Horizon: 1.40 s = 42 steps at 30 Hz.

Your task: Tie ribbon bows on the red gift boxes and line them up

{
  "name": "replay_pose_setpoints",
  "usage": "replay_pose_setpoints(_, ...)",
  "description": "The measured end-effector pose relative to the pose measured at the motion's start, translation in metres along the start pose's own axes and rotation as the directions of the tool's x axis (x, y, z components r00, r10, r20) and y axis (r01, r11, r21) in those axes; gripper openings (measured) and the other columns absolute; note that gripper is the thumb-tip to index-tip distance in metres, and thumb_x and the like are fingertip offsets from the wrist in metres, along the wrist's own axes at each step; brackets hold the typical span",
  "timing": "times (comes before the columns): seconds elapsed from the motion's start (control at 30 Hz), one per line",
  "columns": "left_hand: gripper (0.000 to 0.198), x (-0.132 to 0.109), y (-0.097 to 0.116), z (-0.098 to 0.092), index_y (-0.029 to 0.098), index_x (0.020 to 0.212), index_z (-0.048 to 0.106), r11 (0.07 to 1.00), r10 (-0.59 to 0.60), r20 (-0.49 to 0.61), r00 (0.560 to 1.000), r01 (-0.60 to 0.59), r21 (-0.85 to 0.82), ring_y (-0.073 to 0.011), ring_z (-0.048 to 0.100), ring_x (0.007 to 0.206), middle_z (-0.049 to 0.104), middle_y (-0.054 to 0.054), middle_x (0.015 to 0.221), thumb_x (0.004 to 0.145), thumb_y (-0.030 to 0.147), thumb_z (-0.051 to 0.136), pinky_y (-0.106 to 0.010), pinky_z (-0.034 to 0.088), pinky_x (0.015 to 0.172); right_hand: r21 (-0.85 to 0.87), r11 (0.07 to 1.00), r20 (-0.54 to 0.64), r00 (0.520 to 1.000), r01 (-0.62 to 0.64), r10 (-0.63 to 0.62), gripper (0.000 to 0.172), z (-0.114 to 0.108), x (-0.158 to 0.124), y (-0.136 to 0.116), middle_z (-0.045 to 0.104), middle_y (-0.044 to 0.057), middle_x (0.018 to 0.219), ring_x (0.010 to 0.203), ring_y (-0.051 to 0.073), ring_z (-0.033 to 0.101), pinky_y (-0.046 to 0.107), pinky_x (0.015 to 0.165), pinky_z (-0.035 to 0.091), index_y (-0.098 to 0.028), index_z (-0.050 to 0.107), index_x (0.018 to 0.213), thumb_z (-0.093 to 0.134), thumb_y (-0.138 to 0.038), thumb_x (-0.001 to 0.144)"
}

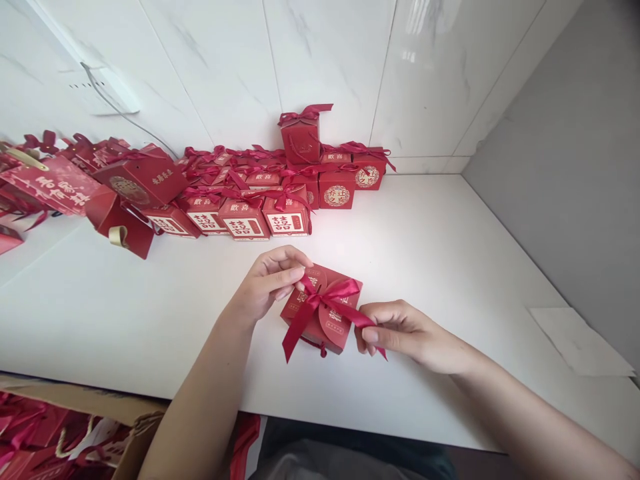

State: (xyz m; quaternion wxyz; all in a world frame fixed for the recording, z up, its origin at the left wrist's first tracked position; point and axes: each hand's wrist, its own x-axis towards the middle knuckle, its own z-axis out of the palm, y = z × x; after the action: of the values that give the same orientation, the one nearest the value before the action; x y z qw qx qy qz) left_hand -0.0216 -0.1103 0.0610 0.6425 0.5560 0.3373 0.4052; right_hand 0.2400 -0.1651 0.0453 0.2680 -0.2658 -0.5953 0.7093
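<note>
A red gift box (pixel 327 327) with printed petal flaps sits on the white table in front of me. Tied across its top is a dark red satin ribbon (pixel 320 300) in a bow, its tails hanging over the near side. At the box's left, my left hand (pixel 275 280) pinches a loop of the bow between thumb and fingers. On the other side, my right hand (pixel 395 330) grips a ribbon tail, whose tip shows below the fingers. A red cord with a knot (pixel 323 348) hangs at the box's near face.
Rows of ribboned red gift boxes (pixel 245 219) stand along the tiled wall, one box (pixel 301 140) on top. More red boxes (pixel 145 177) pile up at left. A cardboard carton (pixel 75 398) holds red items at lower left. White paper (pixel 580 340) lies at right.
</note>
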Motion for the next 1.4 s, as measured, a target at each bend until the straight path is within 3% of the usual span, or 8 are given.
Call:
replay_pose_setpoints(0.27,0.021,0.0,0.003,-0.001,0.015,0.094,0.065,0.99,-0.114,0.052,0.992,0.118,-0.075,-0.0003,0.03,0.034,0.055,0.004,0.063,0.084,0.033,0.067,-0.018,0.012,0.034,0.043,0.999,-0.143,0.989,0.031,-0.025,0.036,-0.009,0.004,0.008,0.063,0.003,0.074,0.072,0.015,0.056,0.029,0.074,0.046,-0.017,0.063,0.071,0.061,-0.045,0.093)
replay_pose_setpoints(0.4,0.023,-0.001,0.004,-0.001,0.016,0.098,0.067,0.984,-0.156,0.06,0.986,0.16,-0.076,0.0012,0.033,0.037,0.062,0.0,0.081,0.085,0.034,0.068,-0.016,0.02,0.032,0.042,0.999,-0.126,0.992,0.01,-0.005,0.041,-0.006,0.004,0.007,0.059,0.001,0.07,0.068,0.014,0.052,0.027,0.07,0.043,-0.016,0.06,0.069,0.059,-0.049,0.094)
replay_pose_setpoints(0.67,0.03,-0.006,0.009,-0.007,0.017,0.106,0.064,0.98,-0.2,0.163,0.966,0.198,0.029,0.0017,0.037,0.037,0.061,0.0,0.084,0.084,0.035,0.071,-0.014,0.022,0.032,0.044,0.999,-0.059,0.998,0.016,-0.014,0.034,-0.002,0.002,0.008,0.065,0.003,0.077,0.071,0.013,0.056,0.026,0.069,0.044,-0.015,0.065,0.078,0.062,-0.045,0.093)
replay_pose_setpoints(0.83,0.029,-0.009,0.013,-0.005,0.019,0.108,0.059,0.96,-0.28,0.162,0.946,0.279,0.029,-0.0056,0.052,0.035,0.058,0.006,0.067,0.084,0.03,0.071,-0.014,0.036,0.033,0.074,0.997,-0.115,0.993,0.002,0.007,0.027,0.001,0.003,0.009,0.071,0.005,0.081,0.072,0.014,0.062,0.026,0.066,0.048,-0.016,0.067,0.079,0.069,-0.041,0.09)
replay_pose_setpoints(1.0,0.03,-0.01,0.013,-0.007,0.018,0.114,0.056,0.946,-0.303,0.298,0.905,0.324,-0.023,-0.0133,0.061,0.038,0.062,0.004,0.058,0.09,0.034,0.065,-0.015,0.041,0.036,0.098,0.995,-0.187,0.982,0.036,-0.017,0.026,0.0,0.002,0.004,0.07,0.004,0.079,0.072,0.014,0.065,0.028,0.071,0.052,-0.016,0.064,0.079,0.067,-0.039,0.091)
replay_pose_setpoints(1.13,0.043,-0.013,0.013,-0.007,0.019,0.122,0.055,0.941,-0.279,0.429,0.859,0.333,-0.054,-0.0147,0.066,0.042,0.066,0.0,0.072,0.086,0.037,0.07,-0.016,0.043,0.039,0.037,0.998,-0.256,0.965,0.058,-0.047,0.027,-0.004,0.001,0.003,0.069,0.003,0.076,0.073,0.015,0.064,0.03,0.075,0.052,-0.018,0.06,0.075,0.063,-0.038,0.093)
replay_pose_setpoints(1.3,0.038,-0.01,0.014,-0.002,0.021,0.117,0.056,0.935,-0.318,0.33,0.889,0.351,-0.045,-0.0173,0.072,0.055,0.058,0.002,0.081,0.084,0.027,0.072,-0.015,0.05,0.042,-0.083,0.995,-0.381,0.92,0.062,-0.09,0.023,-0.002,-0.001,0.005,0.065,0.001,0.076,0.069,0.015,0.062,0.03,0.07,0.051,-0.021,0.054,0.084,0.06,-0.04,0.095)
replay_pose_setpoints(1.4,0.033,-0.006,0.01,0.002,0.021,0.112,0.058,0.94,-0.31,0.254,0.916,0.336,-0.063,-0.0157,0.073,0.059,0.058,0.002,0.083,0.083,0.026,0.073,-0.015,0.053,0.045,-0.242,0.96,-0.415,0.879,0.144,-0.236,0.022,0.003,-0.004,0.004,0.062,0.0,0.081,0.071,0.015,0.059,0.029,0.066,0.05,-0.024,0.055,0.104,0.065,-0.039,0.093)
